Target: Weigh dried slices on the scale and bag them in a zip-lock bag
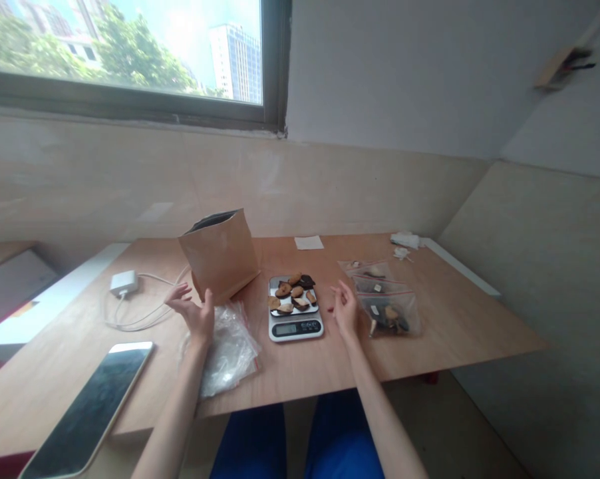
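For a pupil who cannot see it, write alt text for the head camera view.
Two open bare hands, left and right, hover either side of a kitchen scale piled with dried pieces on a wooden table. A brown paper bag stands behind, filled zip bags lie right.

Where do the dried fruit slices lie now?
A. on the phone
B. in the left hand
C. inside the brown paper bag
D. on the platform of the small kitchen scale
D: the dried fruit slices lie piled on the kitchen scale, above its display.

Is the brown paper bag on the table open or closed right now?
Open: the brown paper bag stands upright, its top gaping with the dark inside showing.
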Tool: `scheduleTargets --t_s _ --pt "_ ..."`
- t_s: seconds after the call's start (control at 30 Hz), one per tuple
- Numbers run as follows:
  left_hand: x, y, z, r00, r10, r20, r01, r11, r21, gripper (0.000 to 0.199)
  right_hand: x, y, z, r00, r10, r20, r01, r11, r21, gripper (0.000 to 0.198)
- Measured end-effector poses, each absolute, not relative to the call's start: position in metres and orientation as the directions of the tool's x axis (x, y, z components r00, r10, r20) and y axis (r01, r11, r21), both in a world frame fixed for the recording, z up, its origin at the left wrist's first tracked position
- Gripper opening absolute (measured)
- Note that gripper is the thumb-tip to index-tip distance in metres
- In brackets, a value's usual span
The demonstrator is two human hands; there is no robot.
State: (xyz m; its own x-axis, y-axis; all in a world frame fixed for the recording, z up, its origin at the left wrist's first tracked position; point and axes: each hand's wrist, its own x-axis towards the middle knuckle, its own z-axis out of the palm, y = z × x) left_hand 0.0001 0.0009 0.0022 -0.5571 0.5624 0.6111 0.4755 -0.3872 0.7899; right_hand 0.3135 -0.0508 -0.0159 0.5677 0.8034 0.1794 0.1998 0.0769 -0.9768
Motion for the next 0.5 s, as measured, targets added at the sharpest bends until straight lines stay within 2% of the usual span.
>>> scheduleTargets --t_s 0.13,0.23,0.33,0.5 --pt "0.008 -0.008 0.015 -0.478 0.438 0.761 0.63 -0.433 0.645 0.039 0.309 -0.055 -0.011 0.55 0.824 0.138 0.155 0.062 -0.986 0.051" --pt "0.016 -0.015 0.029 -0.409 0.37 0.834 0.682 -0.483 0.549 0.031 0.308 -0.056 -0.009 0.541 0.829 0.14 0.158 0.064 -0.985 0.049" --pt "0.023 -0.021 0.043 -0.426 0.363 0.829 0.654 -0.51 0.559 0.025 0.308 -0.057 -0.008 0.544 0.827 0.143 0.166 0.061 -0.984 0.047" --pt "0.028 -0.025 0.053 -0.431 0.469 0.771 0.532 -0.558 0.636 0.02 0.31 -0.056 -0.013 0.535 0.817 0.217 0.263 0.083 -0.961 0.043"
